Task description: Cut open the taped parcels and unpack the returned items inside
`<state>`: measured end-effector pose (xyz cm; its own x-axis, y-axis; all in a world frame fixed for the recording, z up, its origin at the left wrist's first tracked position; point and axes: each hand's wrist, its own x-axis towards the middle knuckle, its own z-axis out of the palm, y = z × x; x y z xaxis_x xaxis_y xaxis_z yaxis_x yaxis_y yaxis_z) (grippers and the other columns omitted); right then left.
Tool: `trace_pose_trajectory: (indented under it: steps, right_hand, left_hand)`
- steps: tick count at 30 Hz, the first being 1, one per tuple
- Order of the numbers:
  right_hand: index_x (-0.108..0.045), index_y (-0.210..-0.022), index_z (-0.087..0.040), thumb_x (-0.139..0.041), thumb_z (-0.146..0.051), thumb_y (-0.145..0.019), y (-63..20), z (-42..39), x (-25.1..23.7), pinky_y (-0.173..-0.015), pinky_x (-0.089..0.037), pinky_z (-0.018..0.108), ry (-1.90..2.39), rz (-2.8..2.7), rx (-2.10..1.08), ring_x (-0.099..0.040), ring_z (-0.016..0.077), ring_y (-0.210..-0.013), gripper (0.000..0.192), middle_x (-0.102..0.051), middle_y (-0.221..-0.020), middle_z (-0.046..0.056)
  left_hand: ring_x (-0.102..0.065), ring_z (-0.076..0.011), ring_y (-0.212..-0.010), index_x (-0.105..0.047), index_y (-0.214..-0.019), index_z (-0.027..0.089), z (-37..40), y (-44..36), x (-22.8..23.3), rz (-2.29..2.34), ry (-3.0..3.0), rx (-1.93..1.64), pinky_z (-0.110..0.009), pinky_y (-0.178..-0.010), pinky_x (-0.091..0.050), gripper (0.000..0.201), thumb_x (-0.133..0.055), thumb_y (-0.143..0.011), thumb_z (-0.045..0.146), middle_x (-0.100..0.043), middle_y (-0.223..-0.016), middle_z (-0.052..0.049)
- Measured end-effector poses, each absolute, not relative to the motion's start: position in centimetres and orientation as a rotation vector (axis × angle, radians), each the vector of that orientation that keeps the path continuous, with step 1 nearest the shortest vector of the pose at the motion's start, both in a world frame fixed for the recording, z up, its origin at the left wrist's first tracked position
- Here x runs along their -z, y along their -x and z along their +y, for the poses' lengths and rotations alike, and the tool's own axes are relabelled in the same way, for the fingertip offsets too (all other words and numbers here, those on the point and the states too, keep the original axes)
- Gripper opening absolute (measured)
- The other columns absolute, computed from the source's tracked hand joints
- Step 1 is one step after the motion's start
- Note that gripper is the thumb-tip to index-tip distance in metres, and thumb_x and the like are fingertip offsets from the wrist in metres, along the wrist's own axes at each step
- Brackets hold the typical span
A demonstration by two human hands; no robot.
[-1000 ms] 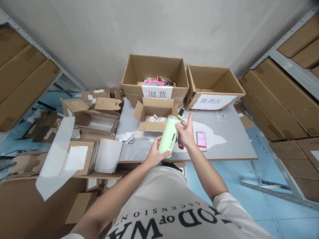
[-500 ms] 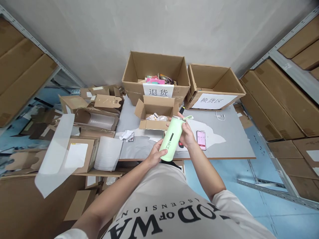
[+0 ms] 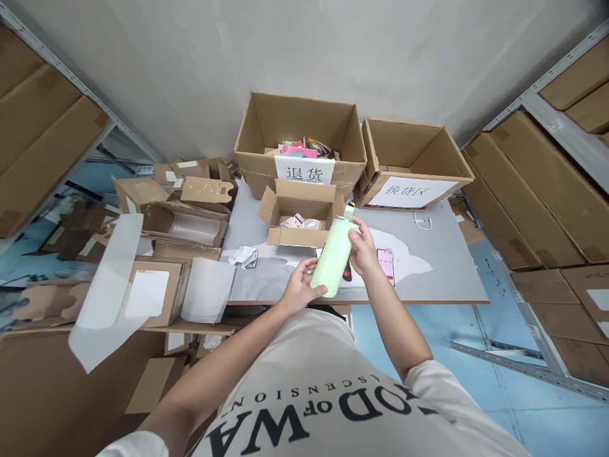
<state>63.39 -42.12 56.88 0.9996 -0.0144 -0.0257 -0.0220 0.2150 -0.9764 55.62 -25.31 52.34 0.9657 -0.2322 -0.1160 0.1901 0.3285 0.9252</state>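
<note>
A light green insulated bottle [image 3: 332, 259] is held tilted above the table's front edge, its lid end pointing away from me and a little to the right. My left hand [image 3: 303, 284] grips the base end from the left, thumb over the front. Around the lid end, my right hand [image 3: 363, 249] closes from the right. A green carry strap [image 3: 349, 210] shows at the lid. Beyond the bottle stands a small open carton [image 3: 299, 236] with crumpled paper and clear plastic inside. Partly behind the bottle, a black and red object [image 3: 347, 273] lies on the table.
Two large cartons with handwritten paper signs, one holding packages [image 3: 304, 170] and one at right [image 3: 412, 192], stand at the back. A phone [image 3: 386, 265] and crumpled paper [image 3: 244, 256] lie on the grey table [image 3: 447, 273]. Cardboard boxes [image 3: 159, 292] and foam sheets crowd the left.
Both hands have turned the bottle about its length, so its dark lettering no longer faces me. The strap has swung from the right of the lid to beyond it.
</note>
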Motion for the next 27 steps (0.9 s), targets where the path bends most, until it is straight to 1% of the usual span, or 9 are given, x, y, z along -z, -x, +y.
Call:
trace_pose_trajectory:
  steps: [2,4,7,10,12,16,20,23,27]
  right_hand:
    - [-0.048,-0.119,-0.029,-0.066,-0.055,-0.073,-63.4,-42.2,-57.0,-0.07,-0.053,0.031,1.373,0.042,-0.011,-0.064,0.0189,-0.084,0.056,-0.066,-0.108,0.003]
    - [-0.048,-0.122,-0.029,-0.067,-0.056,-0.072,-63.3,-42.2,-57.4,-0.072,-0.053,0.032,1.361,0.037,-0.04,-0.063,0.0198,-0.09,0.06,-0.063,-0.117,0.005]
    - [-0.046,-0.129,-0.03,-0.063,-0.06,-0.074,-63.1,-42.3,-58.1,-0.077,-0.053,0.036,1.313,-0.011,-0.113,-0.063,0.0228,-0.098,0.065,-0.059,-0.127,0.006]
    - [-0.04,-0.135,-0.033,-0.055,-0.067,-0.076,-63.0,-42.4,-58.5,-0.08,-0.053,0.044,1.258,-0.058,-0.174,-0.063,0.0266,-0.103,0.07,-0.061,-0.125,0.006]
    - [-0.04,-0.136,-0.033,-0.055,-0.067,-0.076,-63.0,-42.5,-58.5,-0.08,-0.052,0.047,1.218,-0.073,-0.193,-0.063,0.0281,-0.104,0.071,-0.062,-0.122,0.007]
    - [-0.046,-0.132,-0.03,-0.063,-0.059,-0.074,-63.1,-42.8,-57.8,-0.08,-0.053,0.043,1.176,-0.058,-0.157,-0.064,0.0265,-0.099,0.066,-0.063,-0.121,0.007]
    - [-0.053,-0.124,-0.03,-0.069,-0.053,-0.072,-63.4,-43.1,-57.1,-0.077,-0.053,0.036,1.169,-0.015,-0.108,-0.065,0.0218,-0.093,0.06,-0.064,-0.117,0.004]
    - [-0.056,-0.119,-0.03,-0.073,-0.05,-0.069,-63.6,-43.2,-57.0,-0.073,-0.053,0.031,1.159,0.016,-0.092,-0.064,0.0195,-0.088,0.057,-0.066,-0.113,0.002]
    - [-0.056,-0.117,-0.029,-0.073,-0.05,-0.07,-63.7,-43.3,-57.0,-0.069,-0.053,0.029,1.168,0.033,-0.093,-0.063,0.0188,-0.085,0.054,-0.065,-0.113,0.003]
  left_hand:
    - [-0.062,-0.0218,-0.096,-0.051,-0.116,0.019,-25.3,-55.6,-52.3,0.002,-1.213,0.304,-0.033,-0.079,-0.05,0.074,-0.085,-0.054,0.043,-0.056,-0.117,-0.012]
    - [-0.063,-0.0192,-0.09,-0.053,-0.111,0.018,-25.3,-55.6,-52.3,0.023,-1.203,0.311,-0.031,-0.077,-0.05,0.066,-0.084,-0.056,0.038,-0.059,-0.112,-0.01]
    - [-0.063,-0.017,-0.084,-0.057,-0.106,0.018,-25.1,-55.6,-52.2,0.022,-1.099,0.335,-0.029,-0.074,-0.049,0.059,-0.083,-0.056,0.037,-0.063,-0.106,-0.008]
    - [-0.063,-0.0169,-0.076,-0.061,-0.105,0.017,-25.0,-55.5,-52.1,0.041,-0.935,0.443,-0.028,-0.068,-0.048,0.055,-0.079,-0.059,0.041,-0.068,-0.097,-0.006]
    - [-0.063,-0.0183,-0.073,-0.063,-0.106,0.016,-25.1,-55.5,-52.0,0.053,-0.855,0.504,-0.028,-0.066,-0.047,0.054,-0.077,-0.06,0.042,-0.069,-0.091,-0.007]
    - [-0.064,-0.0209,-0.074,-0.067,-0.102,0.012,-25.2,-55.4,-51.9,0.03,-0.812,0.572,-0.03,-0.065,-0.047,0.05,-0.074,-0.064,0.045,-0.07,-0.088,-0.009]
    - [-0.064,-0.0243,-0.089,-0.062,-0.112,0.014,-25.3,-55.5,-51.8,0.013,-0.913,0.532,-0.031,-0.073,-0.047,0.06,-0.078,-0.063,0.043,-0.068,-0.104,-0.011]
    - [-0.061,-0.023,-0.094,-0.059,-0.114,0.016,-25.3,-55.7,-51.7,0.023,-0.985,0.465,-0.031,-0.079,-0.046,0.065,-0.083,-0.059,0.04,-0.065,-0.109,-0.009]
    - [-0.061,-0.0212,-0.092,-0.057,-0.112,0.018,-25.3,-55.9,-51.5,0.022,-1.02,0.46,-0.031,-0.081,-0.046,0.064,-0.083,-0.058,0.039,-0.065,-0.105,-0.007]
